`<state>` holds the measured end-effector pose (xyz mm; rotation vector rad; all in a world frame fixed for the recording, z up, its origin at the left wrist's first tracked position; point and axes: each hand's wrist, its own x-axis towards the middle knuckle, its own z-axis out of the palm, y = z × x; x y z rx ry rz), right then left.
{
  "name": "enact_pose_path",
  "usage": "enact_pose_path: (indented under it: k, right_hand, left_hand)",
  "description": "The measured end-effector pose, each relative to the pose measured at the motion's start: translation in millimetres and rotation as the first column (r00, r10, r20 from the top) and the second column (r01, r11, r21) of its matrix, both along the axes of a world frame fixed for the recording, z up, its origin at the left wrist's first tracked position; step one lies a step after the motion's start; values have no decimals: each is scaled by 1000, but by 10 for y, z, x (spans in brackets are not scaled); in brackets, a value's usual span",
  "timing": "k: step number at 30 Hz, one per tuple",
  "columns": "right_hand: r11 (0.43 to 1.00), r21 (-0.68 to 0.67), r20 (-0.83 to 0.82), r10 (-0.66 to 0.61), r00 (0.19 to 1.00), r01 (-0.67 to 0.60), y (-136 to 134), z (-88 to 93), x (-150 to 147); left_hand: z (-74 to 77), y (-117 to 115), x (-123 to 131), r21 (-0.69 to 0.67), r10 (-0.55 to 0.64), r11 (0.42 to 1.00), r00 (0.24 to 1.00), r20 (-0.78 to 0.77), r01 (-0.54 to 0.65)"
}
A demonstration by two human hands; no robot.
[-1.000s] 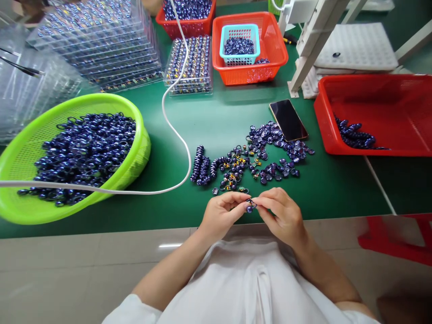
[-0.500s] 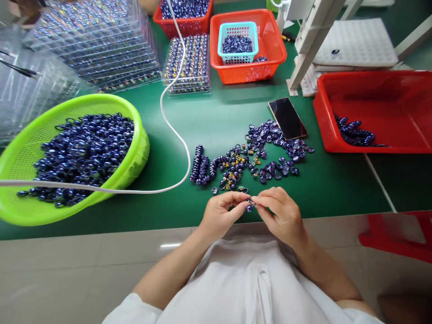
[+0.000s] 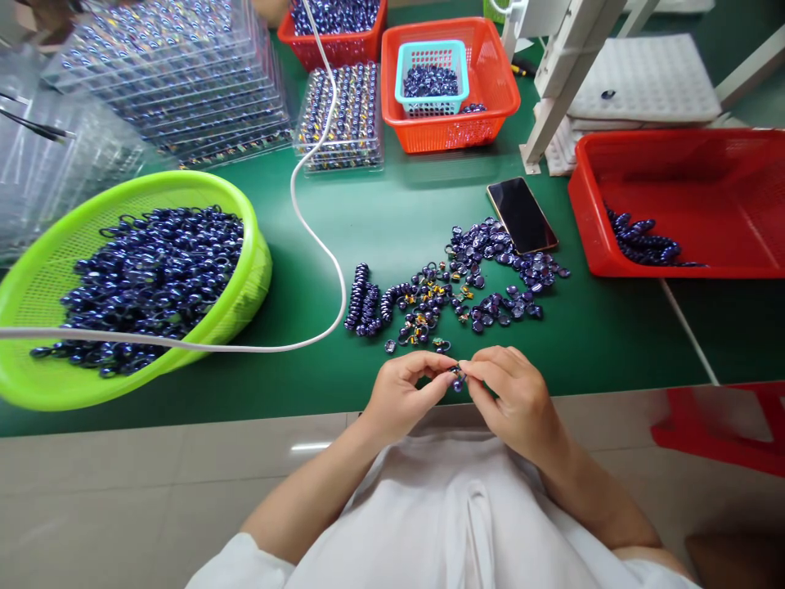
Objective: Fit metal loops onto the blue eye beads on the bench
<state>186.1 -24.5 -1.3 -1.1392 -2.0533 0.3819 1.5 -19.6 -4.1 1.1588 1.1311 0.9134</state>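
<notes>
At the flat green tabletop (image 3: 300,380), left hand (image 3: 398,397) and right hand (image 3: 515,397) both pinch a small glossy dark-blue beaded loop (image 3: 458,384), at the left's three o'clock (long axis unclear).

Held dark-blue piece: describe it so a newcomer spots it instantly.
Find the green table and its near edge. There, the left hand and right hand hold a small, shiny dark-blue piece between them. Unlike the loose pile just beyond, it alone is pinched.
</notes>
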Motion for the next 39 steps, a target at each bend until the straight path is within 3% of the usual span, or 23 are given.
enact_pose_path:
  k: [3,9,15,23,28,30,33,34,36,39]
  right_hand:
    - [999,-50,-73,1,997,-5,1,9,-1]
    - [953,-302,-281,-75,957,-14,7,25,-45]
    - [962,-274,-294,-84,952,0,17,-2,-71]
    - [942,-335,-295,-119,948,14,20,25,-105]
    - [919,-394,-275,-144,951,26,7,1,-99]
    - [916,-400,-251,-99,963,-11,17,-1,-36]
    - [915,-389,-202,33,979,-111,70,-3,143]
    - [927,-363,-171,32,985,-93,99,-9,217]
    - [970,-233,-63,-86,994,69,170,-32,362]
    - [966,-47,174,-243,954,254,288,-90,520]
  left_hand:
    - [29,2,3,10,8,1000,1000,14,-8]
    - [31,1,21,-13,43,999,998,40,-42]
    - [-28,9,19,35,40,999,999,10,-40]
    - [7,36,-9,278,-28,957,982,-185,79]
    - [1,60,-3,254,-61,960,975,-216,116]
    - [-6,56,13,200,-79,972,974,-211,122]
    - [-25,43,48,88,-95,990,984,-151,109]
    - [-33,41,60,53,-84,994,989,-120,91]
    - [-47,46,77,-7,-35,999,998,-61,35]
    - [-54,68,90,-78,46,996,999,13,-45]
